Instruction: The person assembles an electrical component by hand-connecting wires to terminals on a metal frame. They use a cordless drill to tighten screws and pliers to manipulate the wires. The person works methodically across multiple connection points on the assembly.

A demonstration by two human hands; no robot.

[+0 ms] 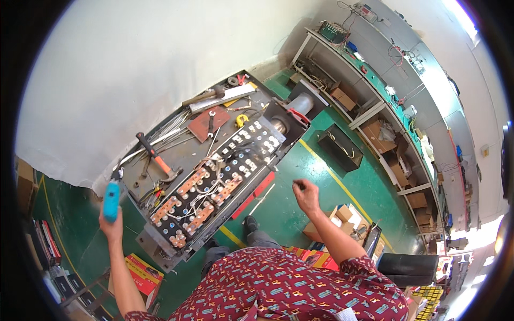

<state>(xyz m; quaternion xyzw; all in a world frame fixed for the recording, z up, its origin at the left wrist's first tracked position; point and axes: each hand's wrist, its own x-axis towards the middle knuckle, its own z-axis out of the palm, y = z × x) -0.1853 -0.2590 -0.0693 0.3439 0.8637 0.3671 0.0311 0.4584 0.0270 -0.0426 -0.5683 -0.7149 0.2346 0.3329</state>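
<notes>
At the left, my left hand (111,227) is wrapped round a teal cordless driver (111,202); its tip points away, beside the bench's left end. My right hand (307,197) is raised over the floor to the right of the bench, its fingers curled. A small dark spot shows at those fingers, too small to name. Between my hands lies a black battery pack (214,184) with rows of terminals, copper-coloured connecting plates (191,182) and loose white wires (213,188). Neither hand touches the pack.
On the metal workbench (184,152) lie a hammer (155,155), a wrench (211,124), a yellow tape measure (241,120) and several rods. A black metal box (340,147) stands on the green floor. Cartons (342,219) sit near my right arm; a long shelved bench (369,80) lines the right.
</notes>
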